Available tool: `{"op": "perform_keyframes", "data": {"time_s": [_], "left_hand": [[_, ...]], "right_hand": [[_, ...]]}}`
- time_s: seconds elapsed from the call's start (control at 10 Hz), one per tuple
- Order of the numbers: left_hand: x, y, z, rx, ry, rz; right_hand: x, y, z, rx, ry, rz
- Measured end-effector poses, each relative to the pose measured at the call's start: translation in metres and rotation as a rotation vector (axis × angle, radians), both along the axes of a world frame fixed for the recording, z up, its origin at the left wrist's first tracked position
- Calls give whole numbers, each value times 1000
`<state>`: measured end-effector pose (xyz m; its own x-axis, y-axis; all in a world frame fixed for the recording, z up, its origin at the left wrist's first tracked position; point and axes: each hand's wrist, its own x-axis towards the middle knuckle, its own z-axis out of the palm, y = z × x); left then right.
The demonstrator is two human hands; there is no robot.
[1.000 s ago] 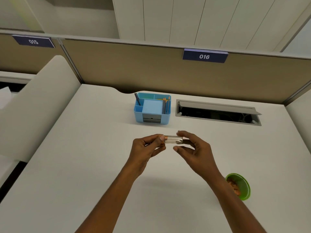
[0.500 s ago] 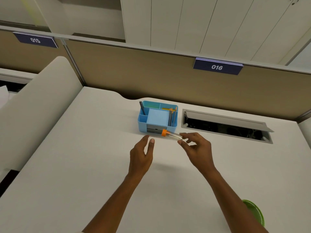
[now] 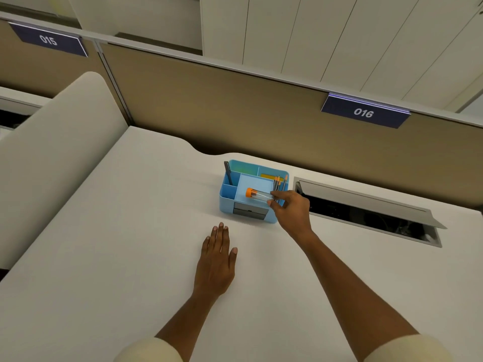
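Note:
A clear plastic tube with an orange cap (image 3: 257, 195) lies level over the middle compartment of a light blue desk organizer (image 3: 250, 216). My right hand (image 3: 290, 210) pinches the tube's bottom end between thumb and fingers, just right of the organizer. My left hand (image 3: 216, 259) lies flat on the white desk (image 3: 117, 257), fingers straight, in front of the organizer and holding nothing.
The organizer holds a dark pen (image 3: 228, 172) at its left and several pencils (image 3: 280, 182) at its right. An open cable tray (image 3: 366, 212) is set into the desk to the right. A tan partition (image 3: 235, 108) with the sign 016 (image 3: 364, 112) backs the desk.
My left hand let go of the tube and dropped flat onto the desk. My right hand carried the tube forward over the organizer. The view tilted up, so the green item left the frame.

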<state>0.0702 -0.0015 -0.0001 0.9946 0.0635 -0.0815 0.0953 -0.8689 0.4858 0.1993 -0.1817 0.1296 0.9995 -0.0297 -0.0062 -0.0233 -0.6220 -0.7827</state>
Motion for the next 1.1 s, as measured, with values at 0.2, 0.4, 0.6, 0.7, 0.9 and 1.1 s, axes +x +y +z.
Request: {"op": "perform_keyframes", "data": {"time_s": [0.2,0.4,0.6,0.7,0.9,1.1], "left_hand": [[0,2,-16,92,11,-35],[3,1,-21,140,16,-40],[2,1,-21,139,57,-43],[1,1,-19,135,56,-44],[0,3,-22,132,54,-50],[4,8,-11,49,23,-12]], "right_hand": [[15,6,-21,-56,-2,9],[27,10,-29,-193,-24,67],[27,12,-30,-252,-5,103],[28,11,-26,-252,19,120],[18,4,-12,-174,24,119],[-6,-15,30,-96,-103,129]]}}
